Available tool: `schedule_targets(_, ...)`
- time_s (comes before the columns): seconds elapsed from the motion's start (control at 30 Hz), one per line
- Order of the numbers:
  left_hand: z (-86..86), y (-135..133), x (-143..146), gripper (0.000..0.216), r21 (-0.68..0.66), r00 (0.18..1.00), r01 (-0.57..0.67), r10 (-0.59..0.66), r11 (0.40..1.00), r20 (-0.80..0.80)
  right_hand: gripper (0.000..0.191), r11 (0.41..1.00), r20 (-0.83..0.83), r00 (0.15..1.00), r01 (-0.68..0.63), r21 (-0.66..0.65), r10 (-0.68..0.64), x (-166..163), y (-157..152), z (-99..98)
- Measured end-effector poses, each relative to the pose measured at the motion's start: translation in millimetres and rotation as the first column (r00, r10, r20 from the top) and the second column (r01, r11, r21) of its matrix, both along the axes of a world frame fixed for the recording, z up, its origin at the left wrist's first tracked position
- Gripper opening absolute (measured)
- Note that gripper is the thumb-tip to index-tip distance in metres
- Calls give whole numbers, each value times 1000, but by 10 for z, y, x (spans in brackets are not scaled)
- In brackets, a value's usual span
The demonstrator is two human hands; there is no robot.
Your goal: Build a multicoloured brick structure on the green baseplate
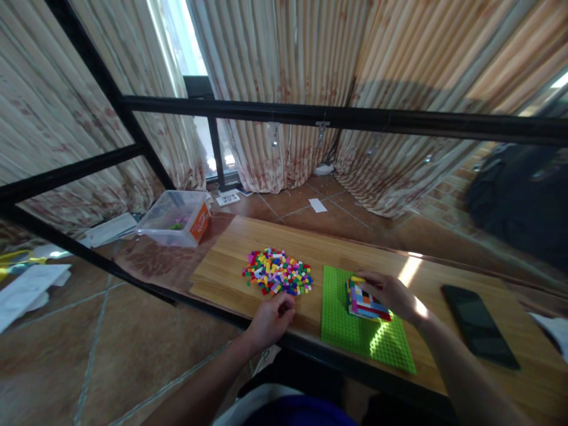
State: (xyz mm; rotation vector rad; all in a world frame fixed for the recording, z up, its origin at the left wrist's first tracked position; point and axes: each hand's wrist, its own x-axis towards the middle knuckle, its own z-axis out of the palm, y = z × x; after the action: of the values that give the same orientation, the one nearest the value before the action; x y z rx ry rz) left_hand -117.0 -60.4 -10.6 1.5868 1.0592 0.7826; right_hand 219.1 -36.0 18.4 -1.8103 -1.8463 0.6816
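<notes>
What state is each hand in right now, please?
Left hand: curled near the loose bricks; whether holding anything cannot be told.
Right hand: fingers partly curled over the brick build; grip cannot be told.

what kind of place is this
Probably a room in a home, though that is a guess: long flowered curtains hang by a window, the floor is tiled, and a wooden board holds a pile of toy bricks.
</notes>
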Motion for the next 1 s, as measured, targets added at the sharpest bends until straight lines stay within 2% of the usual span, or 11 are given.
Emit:
schedule_targets(0.07, 18, -24, -6, 6, -8, 999, 20, -20, 1000, 34, 40, 988, 25, 993, 114, 107, -117, -16, -59, -31)
schedule_targets(0.13, 48, -61, -23, 9, -14, 998, 28, -27, 1000, 59, 43, 949, 22, 970, 233, 214, -243, -72, -164, -26)
schedule_targets(0.2, 87, -83, -62, 11, 1, 998, 18, -18, 1000, 68, 42, 917, -21, 956, 288, 278, -294, -168, -298, 19)
schedule_targets(0.27, 122, -57, -139, 13, 54, 997, -48, 45, 997, 62, 37, 888, -38, 941, 329, 322, -335, -291, -429, 85)
schedule_targets(0.37, 132, 105, -355, 14, 175, 955, -297, 295, 939, 41, 32, 890, -14, 944, 316, 329, -329, -486, -557, 134)
schedule_targets(0.43, 100, 269, -555, 13, 238, 867, -485, 498, 841, 7, 31, 919, -15, 968, 242, 312, -250, -621, -592, 92)
schedule_targets(0.5, 48, 437, -757, 16, 316, 767, -575, 632, 755, -115, 30, 944, -8, 989, 141, 298, -145, -772, -605, 6)
schedule_targets(0.6, -35, 640, -961, 25, 476, 692, -485, 655, 734, -305, 29, 966, 4, 1000, -3, 257, 2, -1043, -588, -119)
schedule_targets(0.7, -88, 788, -985, 35, 581, 680, -362, 633, 729, -371, 28, 967, 3, 993, -113, 227, 115, -1343, -469, -153)
schedule_targets(0.83, -108, 920, -887, 44, 587, 708, -193, 526, 786, -471, 29, 949, 53, 977, -214, 233, 208, -1741, -86, -87)
schedule_targets(1.0, -97, 939, -876, 44, 541, 718, -28, 393, 841, -574, 38, 929, 178, 941, -319, 187, 287, -2133, 421, -17)
